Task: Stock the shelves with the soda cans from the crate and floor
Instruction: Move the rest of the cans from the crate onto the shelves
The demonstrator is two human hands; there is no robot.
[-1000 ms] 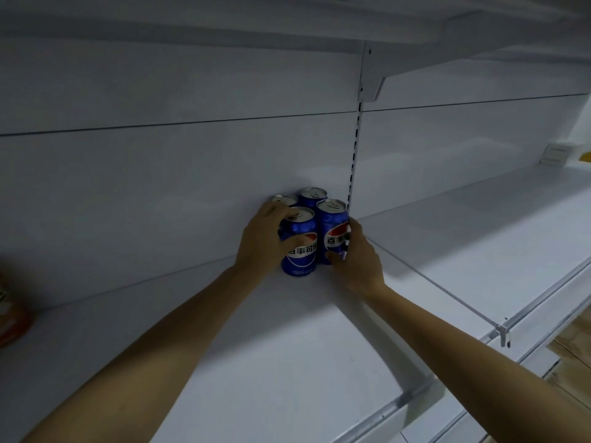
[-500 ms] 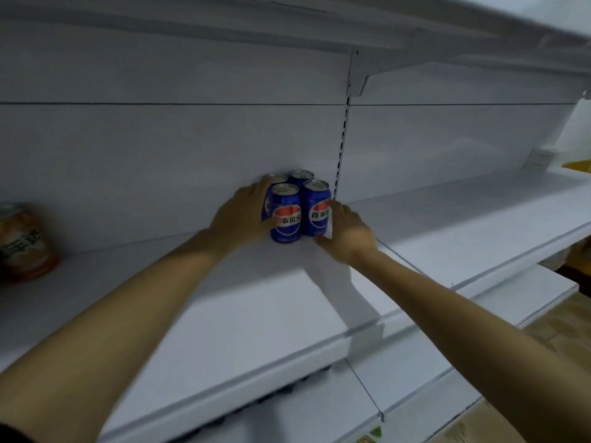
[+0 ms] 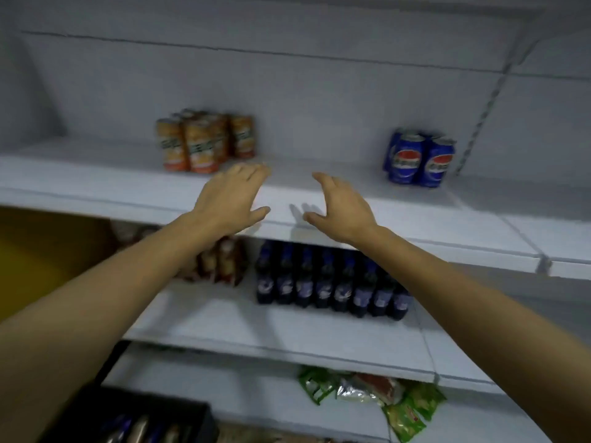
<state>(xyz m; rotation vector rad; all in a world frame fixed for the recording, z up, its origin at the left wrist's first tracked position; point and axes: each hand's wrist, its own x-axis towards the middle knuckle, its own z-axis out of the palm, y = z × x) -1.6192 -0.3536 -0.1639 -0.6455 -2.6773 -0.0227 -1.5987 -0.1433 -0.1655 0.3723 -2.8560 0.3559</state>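
At the far left, under the upper shelf (image 3: pixel 96 183), sits a yellow box (image 3: pixel 41 251), its shape blurred. On that shelf, toward the left, a cluster of orange cans (image 3: pixel 204 142) stands upright and close together. Just in front of and to the right of them the person's left hand (image 3: pixel 228 199) hovers over the shelf's front part, fingers spread and relaxed, holding nothing. The right hand (image 3: pixel 343 206) is near it, with a gap of bare shelf between the two; its fingers are likewise loosely extended and it grips nothing. Below the hands, on the middle shelf (image 3: pixel 224 324), a few reddish-brown bottles (image 3: pixel 224 263) stand partly hidden behind the left forearm, and beside them to the right runs a row of dark blue bottles (image 3: pixel 332 282). Down at the lower left a dark crate (image 3: pixel 134 417) holds several cans, too blurred to count. On the lowest shelf, right of centre, lie green snack packets (image 3: pixel 383 394). Further right on the upper shelf, against the back panel, the blue soda cans (image 3: pixel 419 159) stand upright in a tight group, well apart from both hands
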